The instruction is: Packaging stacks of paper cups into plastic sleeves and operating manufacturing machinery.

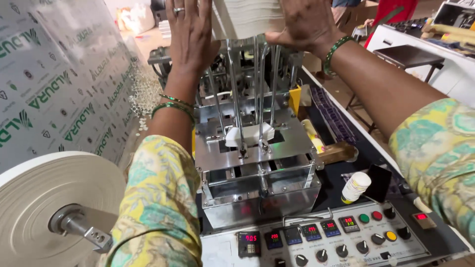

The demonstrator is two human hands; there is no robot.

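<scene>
Paper: a thick white stack of flat blanks (247, 17) sits at twelve o'clock above the steel guide rods (257, 84), pressed between flat left hand (190, 37) and right hand (302, 24); even pressure should keep edges square.

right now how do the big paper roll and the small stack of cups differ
The big paper roll sits low at the left on a metal spindle, facing the camera; the small stack of cups lies tilted on the black surface, right of the machine. The roll is far larger. The roll is plain off-white; the cups show coloured print. Both are paper-white.
</scene>
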